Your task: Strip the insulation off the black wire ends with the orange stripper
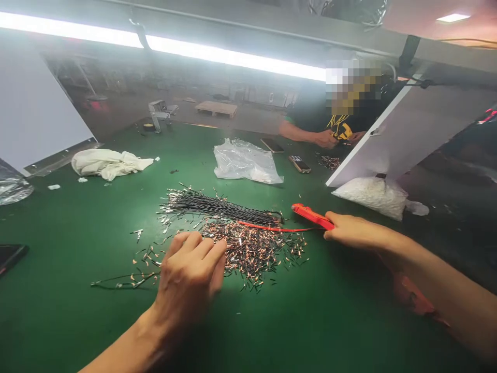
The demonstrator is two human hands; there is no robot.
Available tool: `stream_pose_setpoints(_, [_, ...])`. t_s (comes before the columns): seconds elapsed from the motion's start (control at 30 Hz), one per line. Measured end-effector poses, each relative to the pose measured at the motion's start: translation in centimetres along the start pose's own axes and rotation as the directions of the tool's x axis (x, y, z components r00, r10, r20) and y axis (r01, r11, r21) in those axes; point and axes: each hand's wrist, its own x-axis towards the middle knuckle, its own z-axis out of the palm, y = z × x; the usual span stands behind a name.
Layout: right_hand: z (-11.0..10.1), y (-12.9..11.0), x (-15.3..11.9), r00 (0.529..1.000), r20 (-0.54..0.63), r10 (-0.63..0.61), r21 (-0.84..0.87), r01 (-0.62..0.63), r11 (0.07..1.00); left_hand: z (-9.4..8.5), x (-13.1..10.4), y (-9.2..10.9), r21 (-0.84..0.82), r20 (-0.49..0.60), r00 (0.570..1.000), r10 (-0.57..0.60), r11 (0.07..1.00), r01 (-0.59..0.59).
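My left hand (192,264) is closed over the left edge of a heap of short black and copper-coloured wire pieces (252,251). Thin black wires (126,281) stick out to the left of it, and its fingertips' contents cannot be made out. My right hand (347,230) grips a red tool (312,215) at the right of the heap. A red strip or wire (267,227) runs from the tool leftward over the heap's top edge. Behind the heap lies a bundle of long black wires (221,206) with silvery ends at the left.
On the green table (310,321) lie a clear plastic bag (246,161), a white cloth (111,163), a keypad phone (300,163) and a filled white bag (375,196). Another person's hand (325,139) is at the far side, beside a white panel (411,124).
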Motion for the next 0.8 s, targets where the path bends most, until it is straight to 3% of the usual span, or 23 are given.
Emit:
stream_pose_setpoints(0.07, [0.1, 0.1, -0.8, 1.0, 0.005, -0.014, 0.045, 0.014, 0.999, 0.1, 0.0, -0.1, -0.021, -0.023, 1.0, 0.002, 1.0, -0.003])
stream_pose_setpoints(0.17, [1.7, -0.9, -4.3, 0.993, 0.02, -0.116, 0.232, 0.108, 0.967, 0.1, 0.0, -0.3, -0.05, -0.083, 0.997, -0.001, 0.999, -0.003])
stream_pose_setpoints(0.23, [4.1, -2.2, -7.1, 0.951, 0.096, -0.294, 0.535, 0.2, 0.821, 0.0, -0.1, -0.2, -0.084, -0.126, 0.992, -0.013, 0.996, 0.002])
stream_pose_setpoints(0.27, [5.5, -2.9, -8.5, 0.912, 0.15, -0.382, 0.665, 0.193, 0.721, -0.1, -0.1, -0.2, -0.112, -0.141, 0.99, -0.018, 0.994, 0.002])
stream_pose_setpoints(0.3, [7.0, -3.5, -9.6, 0.815, 0.236, -0.529, 0.884, 0.045, 0.465, -0.1, -0.2, -0.1, -0.142, -0.153, 0.988, -0.019, 0.99, -0.002])
stream_pose_setpoints(0.33, [8.5, -4.0, -10.5, 0.699, 0.278, -0.659, 0.957, -0.143, 0.251, -0.1, -0.2, -0.1, -0.171, -0.164, 0.986, -0.016, 0.985, -0.012])
stream_pose_setpoints(0.37, [9.9, -4.5, -11.2, 0.628, 0.289, -0.723, 0.95, -0.283, 0.134, -0.1, -0.2, 0.0, -0.194, -0.174, 0.985, -0.01, 0.981, -0.024])
stream_pose_setpoints(0.4, [11.1, -4.8, -11.6, 0.582, 0.271, -0.767, 0.931, -0.36, 0.056, -0.1, -0.2, 0.1, -0.207, -0.181, 0.983, -0.002, 0.978, -0.036])
stream_pose_setpoints(0.43, [12.1, -5.0, -11.8, 0.567, 0.248, -0.786, 0.908, -0.419, -0.016, 0.0, -0.3, 0.2, -0.211, -0.188, 0.982, 0.009, 0.976, -0.049])
stream_pose_setpoints(0.5, [13.4, -5.2, -11.9, 0.52, 0.242, -0.819, 0.862, -0.502, -0.064, 0.0, -0.3, 0.5, -0.205, -0.198, 0.98, 0.023, 0.977, -0.064])
stream_pose_setpoints(0.57, [14.0, -5.2, -11.7, 0.522, 0.211, -0.827, 0.848, -0.518, -0.111, 0.0, -0.5, 0.9, -0.205, -0.208, 0.977, 0.041, 0.975, -0.084])
stream_pose_setpoints(0.7, [13.6, -5.3, -11.6, 0.597, 0.093, -0.797, 0.871, -0.437, -0.226, -0.2, -0.9, 1.9, -0.214, -0.199, 0.973, 0.12, 0.963, -0.162])
stream_pose_setpoints(0.8, [13.1, -5.3, -11.9, 0.629, 0.054, -0.775, 0.881, -0.396, -0.26, -0.1, -1.3, 2.3, -0.216, -0.172, 0.967, 0.185, 0.951, -0.221])
